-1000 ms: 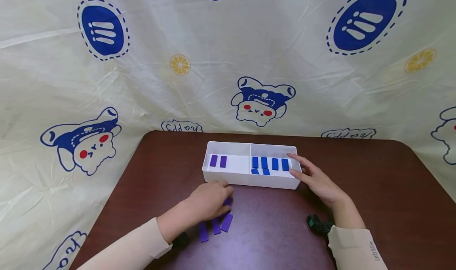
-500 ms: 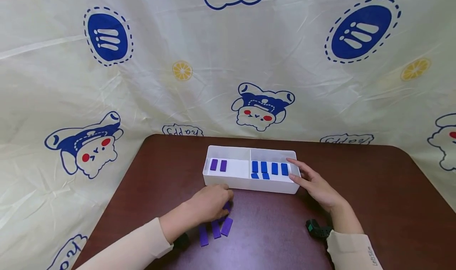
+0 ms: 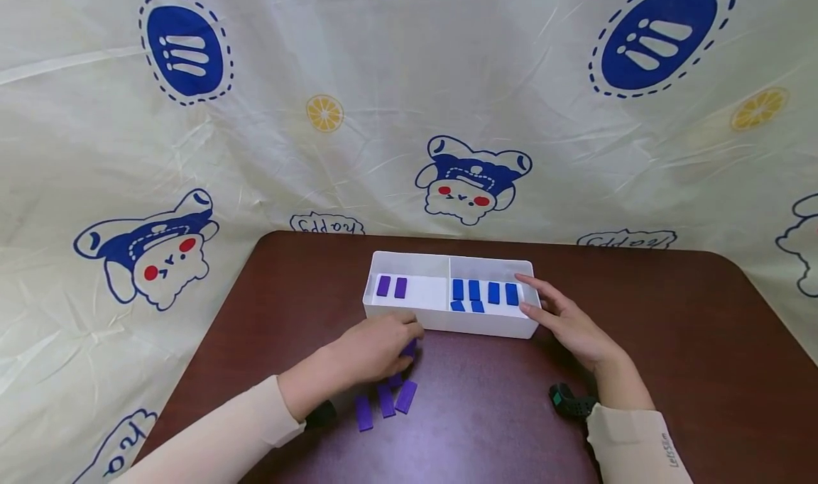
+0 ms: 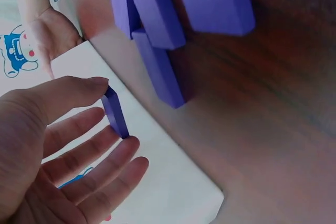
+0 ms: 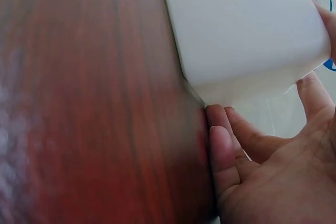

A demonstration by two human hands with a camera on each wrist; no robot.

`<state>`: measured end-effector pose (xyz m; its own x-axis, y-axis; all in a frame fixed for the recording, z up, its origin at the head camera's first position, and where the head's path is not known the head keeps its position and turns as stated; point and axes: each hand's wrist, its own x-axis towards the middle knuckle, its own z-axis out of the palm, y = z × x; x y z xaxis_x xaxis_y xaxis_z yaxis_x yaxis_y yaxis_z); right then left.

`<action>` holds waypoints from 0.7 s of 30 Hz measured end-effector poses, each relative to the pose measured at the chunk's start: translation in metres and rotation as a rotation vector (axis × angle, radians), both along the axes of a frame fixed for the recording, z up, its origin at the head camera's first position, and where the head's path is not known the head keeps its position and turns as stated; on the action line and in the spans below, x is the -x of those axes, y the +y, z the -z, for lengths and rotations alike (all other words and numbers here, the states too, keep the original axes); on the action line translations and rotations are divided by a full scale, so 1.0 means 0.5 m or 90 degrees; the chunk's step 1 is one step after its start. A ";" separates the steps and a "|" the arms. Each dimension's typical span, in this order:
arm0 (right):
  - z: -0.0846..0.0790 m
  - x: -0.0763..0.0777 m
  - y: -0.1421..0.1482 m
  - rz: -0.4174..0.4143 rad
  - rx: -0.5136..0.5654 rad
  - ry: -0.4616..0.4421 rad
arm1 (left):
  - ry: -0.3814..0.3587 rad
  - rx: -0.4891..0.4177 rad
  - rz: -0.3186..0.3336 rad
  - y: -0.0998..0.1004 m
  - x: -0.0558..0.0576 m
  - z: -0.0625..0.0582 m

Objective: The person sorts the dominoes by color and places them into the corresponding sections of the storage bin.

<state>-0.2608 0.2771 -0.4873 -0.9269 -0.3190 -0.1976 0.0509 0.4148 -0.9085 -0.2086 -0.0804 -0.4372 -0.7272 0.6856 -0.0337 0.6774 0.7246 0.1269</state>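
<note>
We see the left hand [image 3: 375, 346] pinching a purple block [image 4: 115, 113] between the thumb and the tips of its fingers, just in front of the near wall of the white box [image 3: 469, 322]. Nearer to us than those fingers, four loose purple blocks [image 3: 386, 400] lie close together on the brown surface [image 3: 486, 413], some touching, all apart from the pinched one.

Past the left hand's fingers, in the box's left compartment, we see two placed purple blocks [image 3: 400, 287] side by side. To the right of those fingers, across the divider [image 3: 449, 282], are six blue blocks [image 3: 494, 293], four in a row and two partly hidden behind the near wall.

The right hand [image 3: 578, 331] holds the right end of the box, thumb and forefinger over the rim, with other fingers [image 5: 221, 148] low against its outside. Behind that hand's fingers we see a dark wristband [image 3: 571, 403]; beyond both hands hangs a printed cloth [image 3: 371, 58].
</note>
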 end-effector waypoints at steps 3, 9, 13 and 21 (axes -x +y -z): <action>0.000 0.000 0.001 0.001 0.003 -0.001 | -0.005 -0.008 0.004 -0.001 0.003 -0.012; 0.001 0.001 0.003 0.003 0.005 0.001 | 0.019 -0.016 0.023 -0.007 0.009 -0.037; 0.002 0.003 0.004 0.005 0.000 0.000 | 0.026 -0.025 0.024 -0.010 0.013 -0.054; 0.007 0.003 0.004 0.011 -0.009 -0.005 | 0.019 -0.034 0.015 -0.011 0.019 -0.077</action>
<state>-0.2623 0.2790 -0.4906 -0.9308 -0.2996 -0.2092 0.0653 0.4269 -0.9020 -0.2183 -0.0861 -0.3986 -0.7111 0.7027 0.0247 0.6980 0.7013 0.1447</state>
